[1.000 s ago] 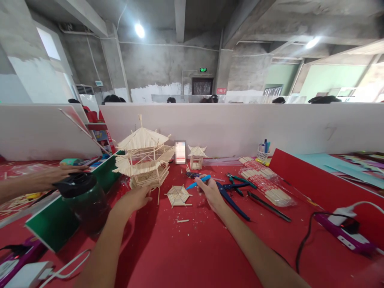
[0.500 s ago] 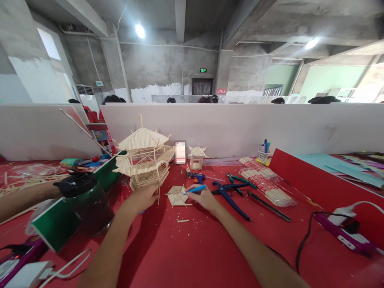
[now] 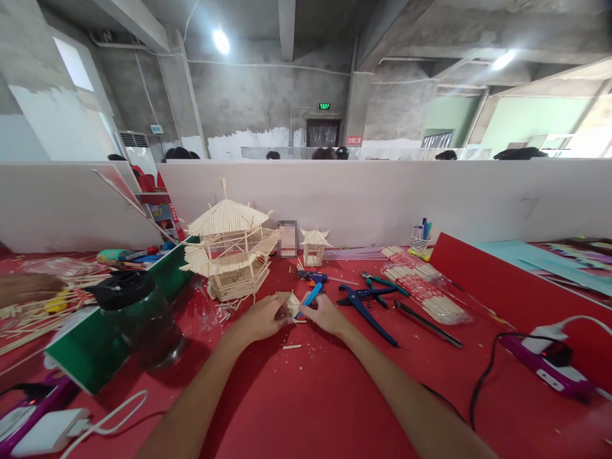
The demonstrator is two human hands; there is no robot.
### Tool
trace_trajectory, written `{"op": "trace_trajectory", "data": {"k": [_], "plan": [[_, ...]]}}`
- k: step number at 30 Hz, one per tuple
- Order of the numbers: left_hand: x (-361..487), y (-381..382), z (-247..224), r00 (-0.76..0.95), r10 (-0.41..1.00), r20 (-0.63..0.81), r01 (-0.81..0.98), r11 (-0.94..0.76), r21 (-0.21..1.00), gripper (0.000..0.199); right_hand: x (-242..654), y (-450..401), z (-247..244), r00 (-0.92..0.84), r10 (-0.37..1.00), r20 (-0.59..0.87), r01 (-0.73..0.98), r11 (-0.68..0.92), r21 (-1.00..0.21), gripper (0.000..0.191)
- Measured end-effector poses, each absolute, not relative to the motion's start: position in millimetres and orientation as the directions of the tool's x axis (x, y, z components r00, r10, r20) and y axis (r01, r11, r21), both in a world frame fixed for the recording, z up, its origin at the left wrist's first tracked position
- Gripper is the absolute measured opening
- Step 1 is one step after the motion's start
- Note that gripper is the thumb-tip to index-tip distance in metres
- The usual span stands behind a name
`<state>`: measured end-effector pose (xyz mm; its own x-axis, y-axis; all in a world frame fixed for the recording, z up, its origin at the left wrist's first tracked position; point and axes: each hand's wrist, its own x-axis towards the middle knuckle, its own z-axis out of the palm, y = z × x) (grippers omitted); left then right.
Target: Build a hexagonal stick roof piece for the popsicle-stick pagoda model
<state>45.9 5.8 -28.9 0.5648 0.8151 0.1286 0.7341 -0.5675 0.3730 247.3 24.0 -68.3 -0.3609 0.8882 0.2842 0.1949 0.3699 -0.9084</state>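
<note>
My left hand [image 3: 268, 317] is closed at the left edge of a small hexagonal panel of wooden sticks [image 3: 291, 306], and its fingers cover part of it. My right hand [image 3: 325, 314] grips a slim blue pen-shaped tool [image 3: 312, 297], its lower end over the panel's right side. I cannot tell if the tip touches. Behind my left hand stands a two-tiered pagoda model [image 3: 234, 255] built of sticks. A smaller stick pavilion [image 3: 313, 247] stands farther back, with a blue glue gun [image 3: 313, 276] in front of it.
Blue-handled pliers [image 3: 366, 315], green-handled cutters [image 3: 382, 288] and a dark slim tool [image 3: 428, 324] lie right. Beyond are bagged sticks [image 3: 430, 293]. At left are a dark bottle [image 3: 138, 319], a green divider [image 3: 86, 354] and another person's hand [image 3: 29, 289]. Power strips flank the red table.
My left hand has moved right from beside the pagoda to the panel. The blue tool is tilted more steeply now. The other person's hand at the left has shifted.
</note>
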Motion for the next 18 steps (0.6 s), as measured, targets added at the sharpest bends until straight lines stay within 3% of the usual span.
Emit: {"op": "trace_trajectory", "data": {"k": [6,18], "plan": [[47.8,6.7,-31.7,0.545,0.83,0.118,0.756,-0.547,0.36,0.022,247.5,20.1,-67.1,-0.397,0.871,0.288,0.27,0.411,-0.871,0.015],[45.9,9.9,-37.6,0.539,0.834,0.121,0.762,-0.544,0.351,0.023,246.1,25.7,-76.8,-0.402,0.862,0.308,0.264,0.432,-0.862,0.013]]}}
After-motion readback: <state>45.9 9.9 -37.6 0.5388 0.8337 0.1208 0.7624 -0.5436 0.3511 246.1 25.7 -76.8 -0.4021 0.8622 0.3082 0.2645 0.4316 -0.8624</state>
